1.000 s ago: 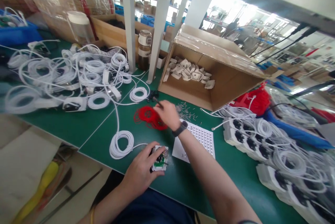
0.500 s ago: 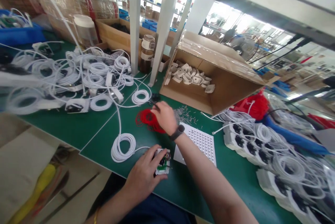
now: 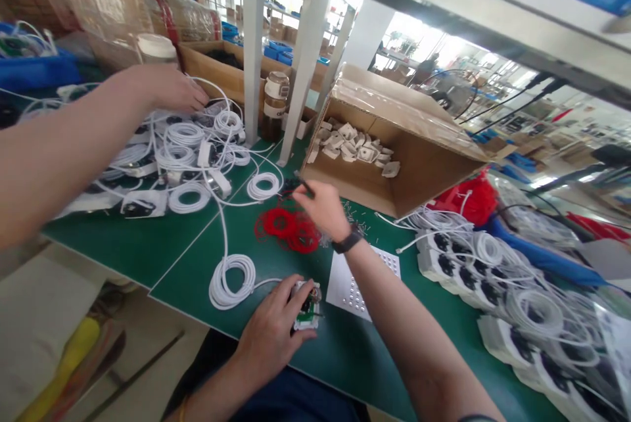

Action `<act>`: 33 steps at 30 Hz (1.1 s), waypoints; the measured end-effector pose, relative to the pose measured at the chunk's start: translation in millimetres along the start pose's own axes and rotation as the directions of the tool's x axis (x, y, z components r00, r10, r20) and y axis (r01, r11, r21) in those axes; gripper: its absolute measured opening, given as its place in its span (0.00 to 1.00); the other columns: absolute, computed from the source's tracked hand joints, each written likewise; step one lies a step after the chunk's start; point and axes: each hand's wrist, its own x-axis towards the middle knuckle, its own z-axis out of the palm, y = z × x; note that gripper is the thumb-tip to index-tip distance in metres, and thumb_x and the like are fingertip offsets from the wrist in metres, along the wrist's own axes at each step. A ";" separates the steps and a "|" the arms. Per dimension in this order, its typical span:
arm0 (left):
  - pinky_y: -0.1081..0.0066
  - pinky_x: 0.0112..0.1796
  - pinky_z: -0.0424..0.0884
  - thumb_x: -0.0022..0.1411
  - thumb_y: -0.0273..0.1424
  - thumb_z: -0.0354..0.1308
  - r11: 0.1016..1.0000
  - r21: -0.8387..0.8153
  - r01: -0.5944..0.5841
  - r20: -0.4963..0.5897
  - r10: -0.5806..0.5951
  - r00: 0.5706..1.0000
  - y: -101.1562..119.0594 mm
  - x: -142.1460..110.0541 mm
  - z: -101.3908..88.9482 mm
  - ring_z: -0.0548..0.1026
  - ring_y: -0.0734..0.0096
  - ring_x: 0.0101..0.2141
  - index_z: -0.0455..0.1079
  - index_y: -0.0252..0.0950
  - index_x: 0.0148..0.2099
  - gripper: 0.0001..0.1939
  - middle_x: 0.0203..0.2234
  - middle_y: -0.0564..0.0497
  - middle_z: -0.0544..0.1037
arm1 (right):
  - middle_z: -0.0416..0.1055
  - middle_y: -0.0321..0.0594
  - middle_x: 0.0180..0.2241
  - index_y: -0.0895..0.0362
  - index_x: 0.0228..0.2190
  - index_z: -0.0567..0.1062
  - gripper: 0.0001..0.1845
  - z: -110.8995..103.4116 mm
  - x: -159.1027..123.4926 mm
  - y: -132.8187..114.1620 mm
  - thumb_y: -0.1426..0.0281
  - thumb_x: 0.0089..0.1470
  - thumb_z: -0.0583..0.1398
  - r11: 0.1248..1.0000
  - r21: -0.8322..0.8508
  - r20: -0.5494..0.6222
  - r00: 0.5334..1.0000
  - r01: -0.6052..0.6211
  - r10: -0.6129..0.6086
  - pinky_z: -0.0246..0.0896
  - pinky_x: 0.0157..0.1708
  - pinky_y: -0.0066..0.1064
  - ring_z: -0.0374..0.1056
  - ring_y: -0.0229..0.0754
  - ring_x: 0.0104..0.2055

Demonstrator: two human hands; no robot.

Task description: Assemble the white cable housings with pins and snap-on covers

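Observation:
My left hand (image 3: 273, 317) is closed around a small white plastic housing (image 3: 306, 326) with a green circuit board inside, held on the green table. From the housing a white cable runs left to a coil (image 3: 233, 281). Farther forward, my right hand (image 3: 325, 208) grips a thin black tool (image 3: 306, 187) whose exact kind I cannot make out. Below that hand lie red rings (image 3: 288, 228) in a loose heap. Small screws (image 3: 357, 218) are scattered beside my right wrist, and a white sheet with rows of round silvery dots (image 3: 350, 284) lies partly under my forearm.
A co-worker's arm (image 3: 98, 126) reaches from the left over piled white coiled cables (image 3: 182, 152). An open cardboard box (image 3: 428, 179) with white plastic parts (image 3: 357, 144) stands ahead. White housings with cables (image 3: 473, 277) line the right. Metal posts (image 3: 254, 47) rise at the back.
My right hand has moved slightly right and forward, uncovering more red rings and still gripping the black tool. A co-worker's arm has come in over the cable pile. My left hand stays put.

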 end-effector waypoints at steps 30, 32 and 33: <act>0.55 0.53 0.64 0.49 0.33 0.64 0.927 -0.264 0.266 0.018 -0.271 0.962 1.3 14.1 3.9 0.68 0.56 0.52 0.53 0.44 0.59 0.36 0.54 0.47 0.66 | 0.72 0.49 0.35 0.60 0.31 0.73 0.05 -26.1 -118.8 124.0 0.72 0.51 0.58 0.787 -0.353 0.113 0.812 -0.506 0.573 0.55 0.32 0.30 0.68 0.45 0.36; 0.56 0.53 0.64 0.48 0.33 0.65 0.873 -0.377 0.311 0.011 -0.332 0.943 -0.6 15.0 7.9 0.69 0.57 0.52 0.51 0.44 0.59 0.38 0.54 0.46 0.66 | 0.71 0.49 0.38 0.60 0.34 0.72 0.06 -25.7 -118.7 122.7 0.73 0.53 0.57 0.790 -0.384 0.123 0.821 -0.478 0.557 0.56 0.34 0.30 0.68 0.45 0.39; 0.56 0.53 0.64 0.48 0.33 0.65 0.849 -0.422 0.319 0.009 -0.348 0.937 -1.7 15.3 9.8 0.69 0.58 0.51 0.51 0.44 0.60 0.39 0.53 0.45 0.67 | 0.71 0.48 0.39 0.59 0.35 0.72 0.06 -26.1 -118.7 122.2 0.73 0.53 0.56 0.793 -0.396 0.129 0.827 -0.463 0.547 0.56 0.35 0.30 0.68 0.44 0.40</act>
